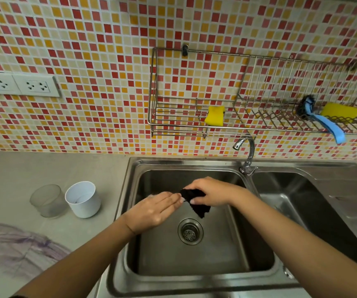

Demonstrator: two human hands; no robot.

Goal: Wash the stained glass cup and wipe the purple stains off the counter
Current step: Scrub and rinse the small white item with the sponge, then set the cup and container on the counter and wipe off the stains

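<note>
Counter (44,166) holds cloudy-looking glass cup (48,201), white cup (84,200), stains (22,244).

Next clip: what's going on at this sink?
A person stands at a double sink. Their right hand grips a dark cloth above the left basin. The left hand is flat, with its fingertips at the cloth's edge. No water shows at the faucet. The glass cup stands on the counter beside a white cup. The purple stains are not yet wiped.
</note>
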